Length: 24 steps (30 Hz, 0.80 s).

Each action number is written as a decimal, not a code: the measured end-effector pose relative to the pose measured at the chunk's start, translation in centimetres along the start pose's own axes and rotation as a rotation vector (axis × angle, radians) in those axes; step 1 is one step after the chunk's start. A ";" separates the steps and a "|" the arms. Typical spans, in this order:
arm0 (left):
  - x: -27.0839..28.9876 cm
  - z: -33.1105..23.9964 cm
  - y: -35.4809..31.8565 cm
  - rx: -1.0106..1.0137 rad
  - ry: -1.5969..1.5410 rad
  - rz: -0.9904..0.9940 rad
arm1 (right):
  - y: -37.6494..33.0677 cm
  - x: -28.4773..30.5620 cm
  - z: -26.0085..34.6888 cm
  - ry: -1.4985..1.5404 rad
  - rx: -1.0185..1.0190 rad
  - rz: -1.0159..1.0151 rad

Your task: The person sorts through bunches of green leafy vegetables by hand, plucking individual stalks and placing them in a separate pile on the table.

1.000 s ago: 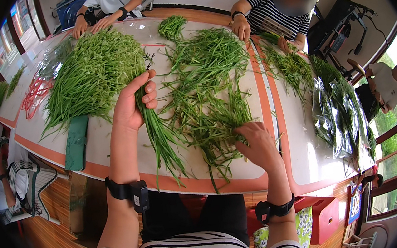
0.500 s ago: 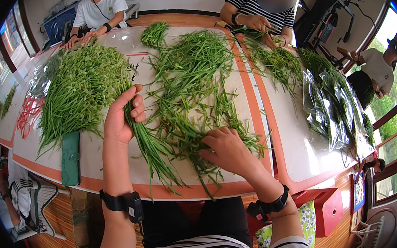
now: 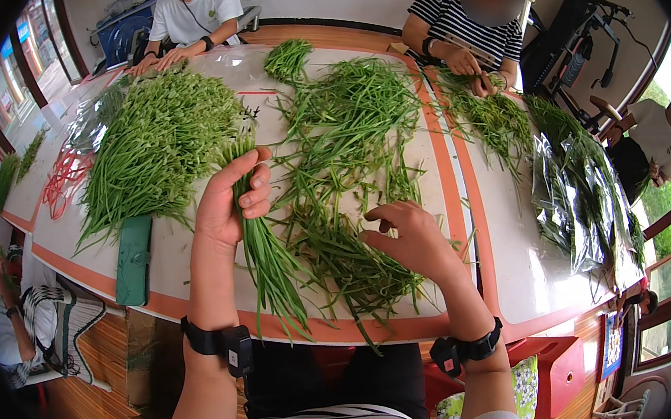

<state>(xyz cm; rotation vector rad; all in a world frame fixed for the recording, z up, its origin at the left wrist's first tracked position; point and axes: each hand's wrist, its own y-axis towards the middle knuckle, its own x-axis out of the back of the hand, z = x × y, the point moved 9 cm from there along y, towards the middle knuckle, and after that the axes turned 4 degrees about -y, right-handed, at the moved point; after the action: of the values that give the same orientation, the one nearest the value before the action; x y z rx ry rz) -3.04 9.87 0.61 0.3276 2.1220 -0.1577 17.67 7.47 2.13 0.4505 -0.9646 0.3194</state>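
My left hand [image 3: 223,202] is closed around a bunch of green chives [image 3: 269,256], gripped just below its pale tips, with the long stems hanging toward the table's front edge. Over the loose, scattered chives [image 3: 347,245] to the right hovers my right hand [image 3: 417,238]. Its thumb and forefinger are apart, and nothing shows between them; the other fingers are curled and partly hidden. Beyond it lies a tangled pile of chives [image 3: 363,114]. A large, neater heap of chives with pale tips [image 3: 162,133] fills the table's left side.
A green case [image 3: 134,261] lies near the front left edge of the table [image 3: 181,285], with red ties [image 3: 66,183] farther left. Clear plastic with greens [image 3: 581,202] covers the right part. Two people sit across the table, one handling greens [image 3: 488,114]. A red stool [image 3: 557,370] stands at right.
My right hand has lifted a little off the loose chives, and its thumb and forefinger have spread. My left hand keeps its hold on the bunch. The whole view has shifted slightly.
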 end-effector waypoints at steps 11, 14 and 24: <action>-0.2 0.4 0.0 0.011 0.048 0.014 | 4.6 -5.7 -0.9 -0.230 -0.068 0.132; -0.4 0.7 0.2 0.018 0.078 -0.003 | 5.4 -6.3 -0.2 -0.393 -0.094 0.089; -0.1 1.2 0.2 0.033 0.114 -0.047 | 4.2 -2.7 -0.9 0.268 -0.103 0.121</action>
<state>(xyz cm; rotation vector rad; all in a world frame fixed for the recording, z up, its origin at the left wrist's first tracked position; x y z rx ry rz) -1.93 9.78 0.06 0.3124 2.2434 -0.2055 15.00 11.34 0.34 0.2475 -0.7435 0.4257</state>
